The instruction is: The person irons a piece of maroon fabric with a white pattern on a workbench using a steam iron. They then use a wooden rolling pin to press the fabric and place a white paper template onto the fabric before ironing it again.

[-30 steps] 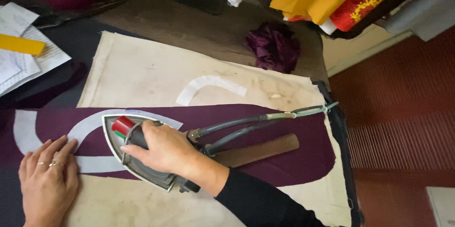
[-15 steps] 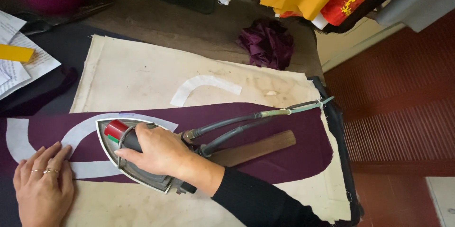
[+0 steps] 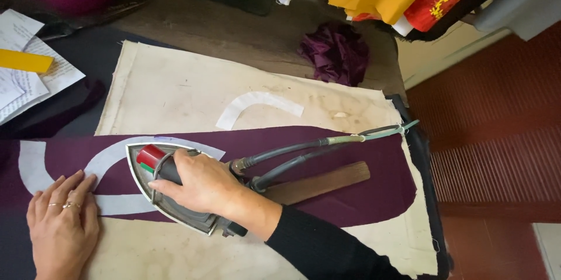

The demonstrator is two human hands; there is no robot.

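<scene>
Spread over the table (image 3: 234, 34) is a pale cream cloth (image 3: 175, 87), and it is lying under everything else in this head view. A long strip of purple fabric (image 3: 350, 192) is stretching across the cloth from left to right. A curved white piece (image 3: 111, 160) is lying on the left part of that strip, and a second small white curve (image 3: 257, 104) is sitting alone on the cream cloth, farther up. The iron (image 3: 169, 198) is resting on the purple strip and on the white piece, with its pointed nose aiming left and a little up, and its long side running along the strip. The right hand (image 3: 204, 183) is closing tight around the iron's handle. The left hand (image 3: 61, 221) is lying flat and open, fingers a little apart, pressing on the white piece just in front of the iron's nose, so the nose is pointing toward it. The two hands are near each other but not touching. The iron's grey cord (image 3: 304, 148) is trailing off to the right, over a brown wooden stick (image 3: 321, 180). A crumpled purple scrap (image 3: 336, 52) is sitting at the far edge, and papers (image 3: 29, 75) are lying at the far left.
</scene>
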